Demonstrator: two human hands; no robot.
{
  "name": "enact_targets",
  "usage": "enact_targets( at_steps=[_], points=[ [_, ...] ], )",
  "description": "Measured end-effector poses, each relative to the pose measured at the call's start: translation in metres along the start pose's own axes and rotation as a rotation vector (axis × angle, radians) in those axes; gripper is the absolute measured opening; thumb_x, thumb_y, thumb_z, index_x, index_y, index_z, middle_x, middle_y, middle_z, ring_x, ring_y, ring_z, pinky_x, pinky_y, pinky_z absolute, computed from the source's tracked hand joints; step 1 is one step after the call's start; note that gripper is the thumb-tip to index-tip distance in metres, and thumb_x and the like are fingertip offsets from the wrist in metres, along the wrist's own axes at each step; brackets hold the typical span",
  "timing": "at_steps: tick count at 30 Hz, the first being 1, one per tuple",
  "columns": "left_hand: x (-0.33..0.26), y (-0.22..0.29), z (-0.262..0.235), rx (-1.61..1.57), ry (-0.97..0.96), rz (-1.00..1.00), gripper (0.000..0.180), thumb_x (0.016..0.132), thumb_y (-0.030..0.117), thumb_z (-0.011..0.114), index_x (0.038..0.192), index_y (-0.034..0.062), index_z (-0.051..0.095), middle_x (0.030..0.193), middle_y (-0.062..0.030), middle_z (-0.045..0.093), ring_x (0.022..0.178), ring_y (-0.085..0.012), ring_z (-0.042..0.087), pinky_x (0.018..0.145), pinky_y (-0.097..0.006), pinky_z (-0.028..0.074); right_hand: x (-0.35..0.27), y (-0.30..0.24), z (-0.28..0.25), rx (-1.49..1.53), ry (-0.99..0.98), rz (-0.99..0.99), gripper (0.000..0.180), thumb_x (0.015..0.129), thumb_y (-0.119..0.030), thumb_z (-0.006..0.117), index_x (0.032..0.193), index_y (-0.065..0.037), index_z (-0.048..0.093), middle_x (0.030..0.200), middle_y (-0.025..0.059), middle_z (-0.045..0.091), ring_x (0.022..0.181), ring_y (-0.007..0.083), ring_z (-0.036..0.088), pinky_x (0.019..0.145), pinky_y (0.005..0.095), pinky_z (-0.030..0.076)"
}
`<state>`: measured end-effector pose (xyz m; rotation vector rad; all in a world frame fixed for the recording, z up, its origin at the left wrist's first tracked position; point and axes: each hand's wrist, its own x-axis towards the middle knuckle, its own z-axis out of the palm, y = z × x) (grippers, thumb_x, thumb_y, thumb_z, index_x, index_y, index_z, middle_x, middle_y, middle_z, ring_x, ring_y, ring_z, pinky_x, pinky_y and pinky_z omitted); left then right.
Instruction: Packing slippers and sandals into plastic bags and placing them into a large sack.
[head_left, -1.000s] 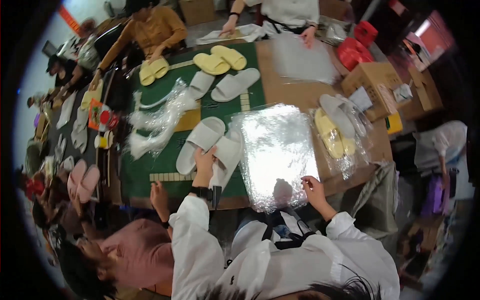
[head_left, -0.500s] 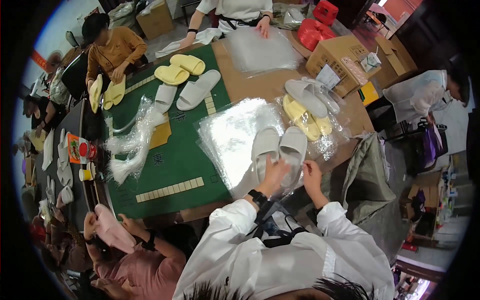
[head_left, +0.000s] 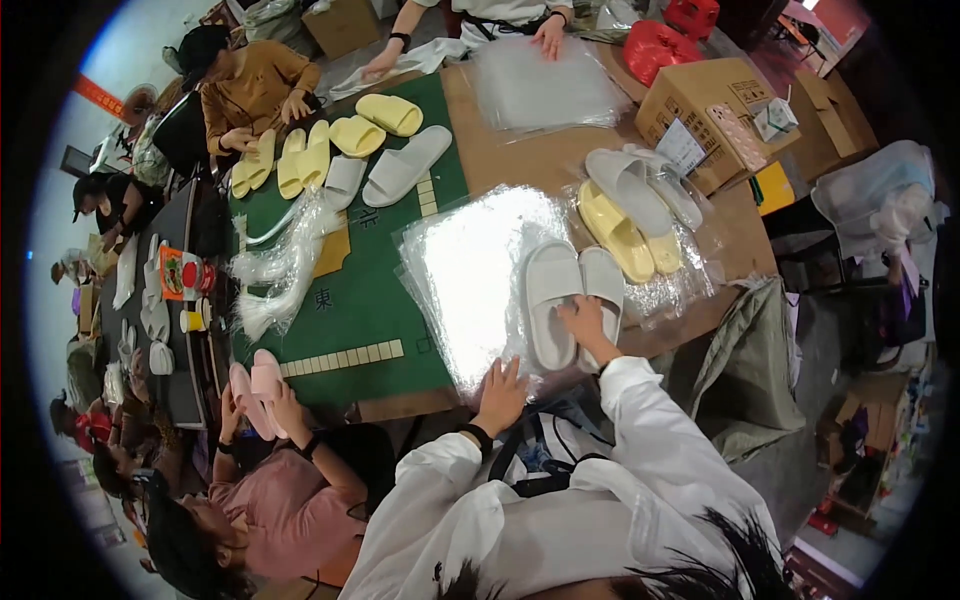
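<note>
A pair of light grey slippers (head_left: 553, 295) lies side by side on a stack of shiny clear plastic bags (head_left: 475, 255), near the table's front edge. My right hand (head_left: 592, 330) is over the right slipper, its fingers gripping the slipper's inner edge by the gap between the two. Next to the slippers' heel end, my left hand (head_left: 502, 393) rests on the near edge of the bags, fingers spread and holding nothing. Beyond my right hand lie bagged slippers: a yellow pair (head_left: 617, 232) with a grey pair (head_left: 622, 185) partly over it.
Loose yellow slippers (head_left: 390, 114) and grey slippers (head_left: 407, 167) lie on the green mat. A bundle of clear plastic strips (head_left: 285, 265) is at left. A cardboard box (head_left: 705, 115) stands at far right. Co-workers sit left and behind; one holds pink slippers (head_left: 258, 392).
My left hand has left the slippers and moved down to the bags' edge. My right hand has moved onto the slippers. The co-workers at left have shifted their yellow and pink slippers.
</note>
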<state>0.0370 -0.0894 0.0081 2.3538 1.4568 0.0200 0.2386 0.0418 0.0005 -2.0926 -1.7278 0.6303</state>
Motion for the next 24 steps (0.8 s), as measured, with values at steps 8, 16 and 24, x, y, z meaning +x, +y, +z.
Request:
enact_targets(
  at_steps=[8, 16, 24],
  points=[
    [0.033, 0.005, -0.026, 0.185, 0.083, -0.14, 0.051, 0.079, 0.034, 0.056, 0.127, 0.0214, 0.044, 0.131, -0.0147, 0.036, 0.109, -0.034, 0.038, 0.085, -0.046, 0.035, -0.042, 0.045, -0.137, 0.564, -0.721, -0.062, 0.029, 0.072, -0.008, 0.06, 0.099, 0.0, 0.059, 0.095, 0.0091, 0.059, 0.086, 0.0178, 0.056, 0.073, 0.0278, 0.045],
    [0.052, -0.002, -0.025, 0.254, 0.036, -0.266, 0.047, 0.075, 0.031, 0.058, 0.116, 0.0077, 0.052, 0.104, -0.0079, 0.051, 0.091, -0.0248, 0.048, 0.079, -0.036, 0.037, -0.072, 0.054, -0.136, 0.565, -0.953, -0.355, 0.026, 0.069, -0.006, 0.06, 0.094, 0.0, 0.061, 0.094, 0.0085, 0.057, 0.088, 0.0178, 0.052, 0.078, 0.0283, 0.04],
    [0.04, -0.022, -0.032, 0.304, 0.304, -0.307, 0.087, 0.063, 0.024, 0.069, 0.134, -0.0005, 0.026, 0.123, -0.0127, 0.039, 0.115, -0.0276, 0.035, 0.098, -0.042, 0.025, -0.076, 0.048, -0.104, 0.561, -1.013, -0.327, 0.028, 0.071, -0.009, 0.061, 0.097, -0.002, 0.063, 0.097, 0.0075, 0.06, 0.086, 0.0154, 0.053, 0.077, 0.0278, 0.041]
  ],
)
